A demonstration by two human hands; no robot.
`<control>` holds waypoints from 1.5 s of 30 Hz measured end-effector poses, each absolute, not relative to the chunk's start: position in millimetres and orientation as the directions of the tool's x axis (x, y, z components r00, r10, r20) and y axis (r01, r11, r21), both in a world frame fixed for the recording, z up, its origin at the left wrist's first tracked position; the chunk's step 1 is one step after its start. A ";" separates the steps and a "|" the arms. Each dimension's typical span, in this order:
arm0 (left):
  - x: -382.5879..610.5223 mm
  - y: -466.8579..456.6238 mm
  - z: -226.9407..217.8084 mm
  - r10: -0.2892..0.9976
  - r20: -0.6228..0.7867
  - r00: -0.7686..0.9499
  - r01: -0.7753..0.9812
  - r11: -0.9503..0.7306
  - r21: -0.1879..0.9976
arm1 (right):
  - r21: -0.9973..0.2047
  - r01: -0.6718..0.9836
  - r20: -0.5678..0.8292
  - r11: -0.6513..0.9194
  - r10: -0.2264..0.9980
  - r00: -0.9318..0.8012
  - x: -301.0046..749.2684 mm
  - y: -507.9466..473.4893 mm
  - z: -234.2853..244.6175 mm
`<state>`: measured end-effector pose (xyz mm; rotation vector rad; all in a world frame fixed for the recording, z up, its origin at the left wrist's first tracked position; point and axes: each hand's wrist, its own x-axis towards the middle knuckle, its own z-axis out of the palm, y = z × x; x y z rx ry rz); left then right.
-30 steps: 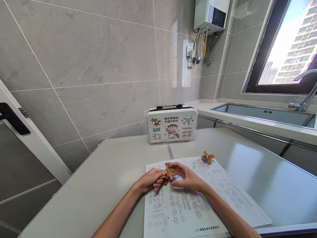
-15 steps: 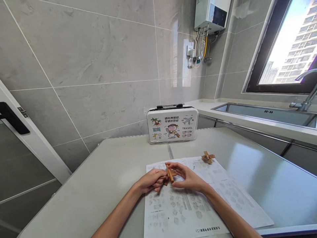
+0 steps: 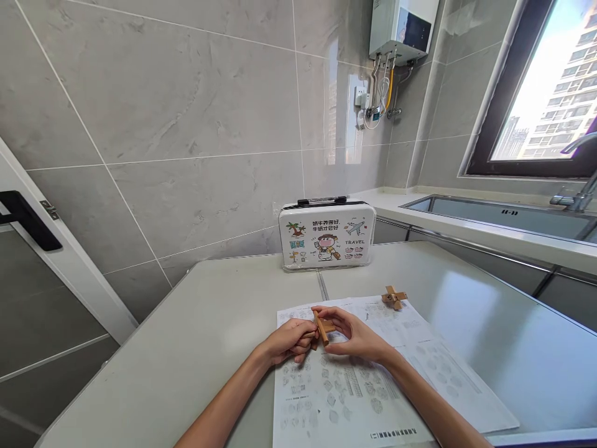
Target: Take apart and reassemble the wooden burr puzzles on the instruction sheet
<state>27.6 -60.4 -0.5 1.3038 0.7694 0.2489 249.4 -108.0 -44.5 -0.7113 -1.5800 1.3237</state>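
Stick [image 3: 321,330], at six o'clock from the case [image 3: 327,239], is pinched in the grip of the right hand [image 3: 347,333]; the left hand [image 3: 293,340] is clamped on a mostly hidden piece [image 3: 314,346]. Two-handed adjusting seems in hand; the next move calls for steadiness.

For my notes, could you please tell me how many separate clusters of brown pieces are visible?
2: a held cluster between the left hand and right hand, and a second cluster near the far-right corner of the paper. The hands may hide more.

White cartoon-printed case [image 3: 327,236] near gray tiled wall [image 3: 200,106].
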 end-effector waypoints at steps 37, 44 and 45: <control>28.1 -48.7 -16.6 0.917 0.001 0.400 -0.341 0.148 0.928 | -0.660 0.576 0.416 0.482 0.873 -0.255 223.2 -112.7 -61.1; 27.3 -48.0 -19.0 0.912 -0.026 0.410 -0.309 0.166 0.937 | -0.641 0.576 0.476 0.506 0.852 -0.219 225.6 -116.4 -53.7; 27.5 -47.6 -19.7 0.911 -0.031 0.411 -0.311 0.172 0.935 | -0.674 0.553 0.467 0.489 0.863 -0.193 226.7 -115.8 -53.2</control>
